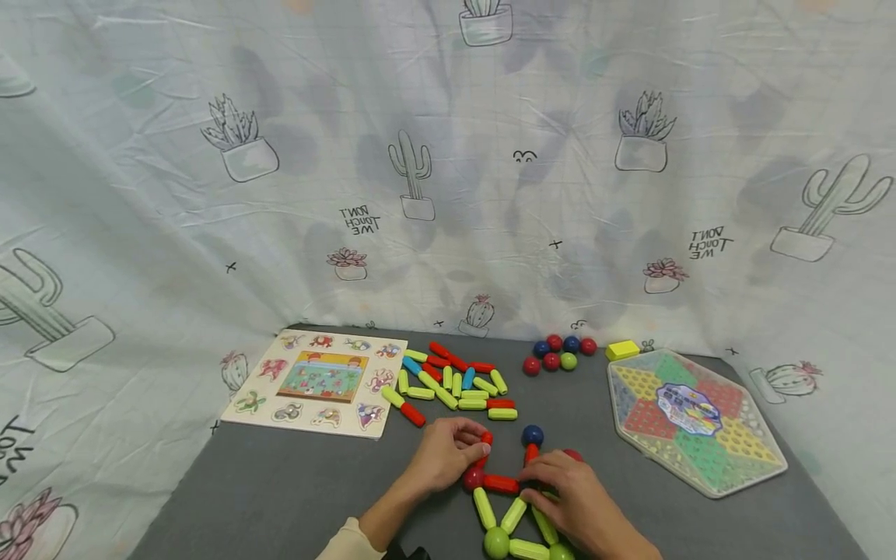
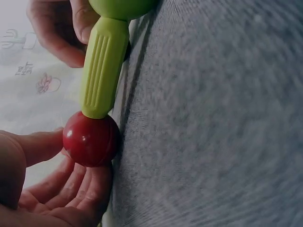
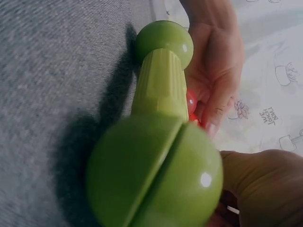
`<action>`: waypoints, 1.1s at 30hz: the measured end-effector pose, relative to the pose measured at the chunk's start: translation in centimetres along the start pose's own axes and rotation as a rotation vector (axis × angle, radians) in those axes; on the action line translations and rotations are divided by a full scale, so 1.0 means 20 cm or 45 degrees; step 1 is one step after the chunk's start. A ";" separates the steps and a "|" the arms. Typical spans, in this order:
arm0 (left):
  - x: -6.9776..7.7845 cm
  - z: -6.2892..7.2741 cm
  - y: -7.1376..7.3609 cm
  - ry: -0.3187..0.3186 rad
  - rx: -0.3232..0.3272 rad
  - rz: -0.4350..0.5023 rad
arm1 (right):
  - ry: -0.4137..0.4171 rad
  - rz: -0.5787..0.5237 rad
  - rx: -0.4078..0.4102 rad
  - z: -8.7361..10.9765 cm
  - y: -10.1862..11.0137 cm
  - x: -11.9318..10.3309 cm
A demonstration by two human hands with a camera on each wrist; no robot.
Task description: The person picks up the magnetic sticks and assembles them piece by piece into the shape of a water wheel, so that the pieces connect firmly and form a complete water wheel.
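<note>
A stick-and-ball frame of toy rods lies on the grey table, with yellow-green rods (image 1: 484, 509), green balls (image 1: 496, 542) and a red ball (image 1: 473, 477) joined together. My left hand (image 1: 444, 455) pinches an upright red rod (image 1: 486, 439) above that ball, thumb on one side and fingers on the other. A horizontal red rod (image 1: 501, 484) runs from the ball towards my right hand (image 1: 575, 498). The right fingers and thumb grip the frame at its middle joint, which they hide. Just beyond them another red rod (image 1: 532, 453) carries a dark blue ball (image 1: 533, 435).
Loose rods (image 1: 448, 377) in red, yellow-green and blue lie behind my left hand. A wooden picture puzzle board (image 1: 266, 373) is at the left. Several loose balls (image 1: 551, 361), a yellow block (image 1: 622, 350) and a hexagonal board game (image 1: 700, 424) sit back right. A printed curtain (image 1: 448, 194) hangs behind.
</note>
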State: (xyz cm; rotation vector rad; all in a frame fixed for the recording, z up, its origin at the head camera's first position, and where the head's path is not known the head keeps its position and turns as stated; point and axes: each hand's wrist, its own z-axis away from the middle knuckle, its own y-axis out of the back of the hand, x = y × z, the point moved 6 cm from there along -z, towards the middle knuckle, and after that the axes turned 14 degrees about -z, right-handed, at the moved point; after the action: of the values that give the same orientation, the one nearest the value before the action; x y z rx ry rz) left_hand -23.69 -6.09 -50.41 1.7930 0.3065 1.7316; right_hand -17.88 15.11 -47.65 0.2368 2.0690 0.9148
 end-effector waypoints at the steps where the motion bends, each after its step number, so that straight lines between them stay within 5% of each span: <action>1: 0.00 0.00 0.00 0.004 -0.006 0.002 | -0.029 0.018 0.013 0.00 0.00 0.00; 8: 0.00 0.04 0.01 -0.004 -0.028 -0.083 | -0.571 0.185 0.099 -0.08 0.01 0.05; 11: 0.01 0.06 0.01 -0.003 -0.024 -0.129 | -0.664 0.214 0.064 -0.13 -0.01 0.06; 20: 0.04 0.10 0.02 -0.018 -0.062 -0.297 | -0.586 0.193 0.081 -0.22 -0.06 0.06; 33: 0.06 0.10 0.01 0.001 -0.138 -0.332 | -0.391 0.019 0.022 -0.21 -0.12 0.05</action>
State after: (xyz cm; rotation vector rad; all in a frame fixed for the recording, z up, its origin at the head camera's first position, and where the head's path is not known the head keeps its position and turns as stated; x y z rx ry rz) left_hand -21.62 -6.17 -49.11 1.5980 0.4189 1.5356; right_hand -21.23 11.64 -48.31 0.3780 1.7938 0.8145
